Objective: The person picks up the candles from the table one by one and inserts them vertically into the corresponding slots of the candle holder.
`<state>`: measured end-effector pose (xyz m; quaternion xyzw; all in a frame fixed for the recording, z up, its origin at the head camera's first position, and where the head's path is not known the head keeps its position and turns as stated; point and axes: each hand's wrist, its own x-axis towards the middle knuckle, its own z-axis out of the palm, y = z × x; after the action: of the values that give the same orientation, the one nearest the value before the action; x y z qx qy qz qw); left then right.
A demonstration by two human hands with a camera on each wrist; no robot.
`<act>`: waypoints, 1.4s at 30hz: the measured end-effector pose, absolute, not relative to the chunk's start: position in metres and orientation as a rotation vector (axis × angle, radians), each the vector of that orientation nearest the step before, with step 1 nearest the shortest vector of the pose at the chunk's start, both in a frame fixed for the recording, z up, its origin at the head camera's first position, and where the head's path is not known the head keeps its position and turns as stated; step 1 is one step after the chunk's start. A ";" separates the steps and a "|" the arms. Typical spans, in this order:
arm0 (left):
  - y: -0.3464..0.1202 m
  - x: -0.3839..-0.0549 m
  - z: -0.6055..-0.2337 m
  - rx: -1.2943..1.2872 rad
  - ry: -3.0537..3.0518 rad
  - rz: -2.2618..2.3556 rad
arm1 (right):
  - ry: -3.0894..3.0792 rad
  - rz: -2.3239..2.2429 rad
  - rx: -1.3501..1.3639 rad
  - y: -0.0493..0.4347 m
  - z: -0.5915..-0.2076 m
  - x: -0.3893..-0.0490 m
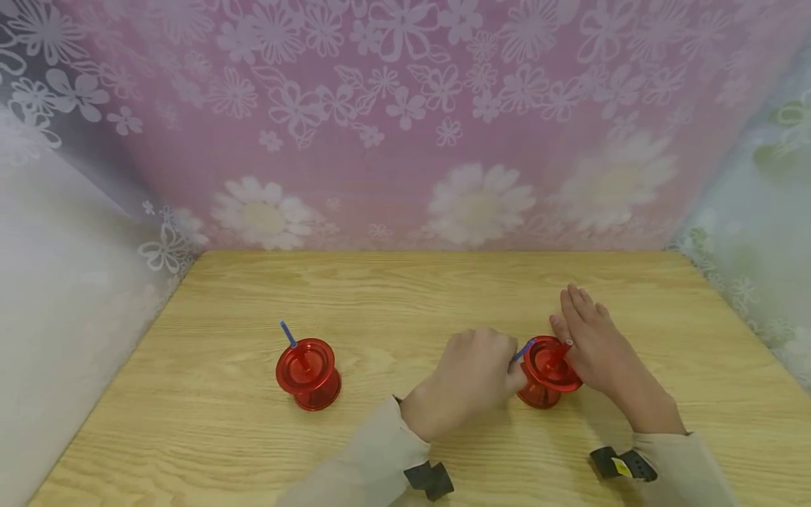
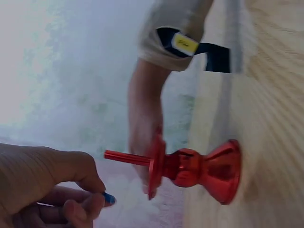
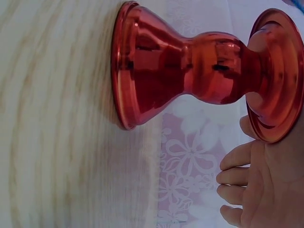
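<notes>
My left hand (image 1: 472, 373) pinches a thin blue stick (image 1: 523, 350) between thumb and fingers, beside a shiny red candlestick-like stand (image 1: 541, 394). Only a short blue end (image 2: 109, 198) shows in the left wrist view. The stand has a flared base, a wide dish and a red tube (image 2: 127, 157) rising from its middle. My right hand (image 1: 592, 348) lies against the far side of the dish with its fingers straight. To the left stands a similar red stand (image 1: 319, 391), a blue stick (image 1: 288, 333) rising at an angle from its central tube.
Both stands rest upright on a wood-grain table (image 1: 209, 451). Behind the table is a pink flowered backdrop (image 1: 380, 169), with pale side panels at left and right. Dark straps (image 1: 429, 480) are worn on both sleeves.
</notes>
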<state>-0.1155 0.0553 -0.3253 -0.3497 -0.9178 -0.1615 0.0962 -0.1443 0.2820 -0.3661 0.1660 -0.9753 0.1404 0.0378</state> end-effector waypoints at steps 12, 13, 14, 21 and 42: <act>0.086 -0.134 -0.295 -1.203 -2.491 -1.093 | -3.015 0.263 0.603 0.291 -0.363 -0.149; 0.088 -0.135 -0.295 -1.203 -2.495 -1.089 | -3.011 0.249 0.608 0.291 -0.362 -0.149; 0.090 -0.136 -0.295 -1.197 -2.504 -1.078 | -3.013 0.261 0.601 0.290 -0.362 -0.149; 0.094 -0.139 -0.298 -1.191 -2.552 -1.021 | -3.051 0.277 0.601 0.290 -0.359 -0.152; 0.095 -0.143 -0.314 -1.165 -2.645 -0.837 | -3.049 0.464 0.657 0.287 -0.373 -0.153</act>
<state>-0.1433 0.0948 -0.3145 -0.3863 -0.8771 -0.2774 0.0664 -0.1530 0.2870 -0.3725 0.2082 -0.9669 0.1471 -0.0056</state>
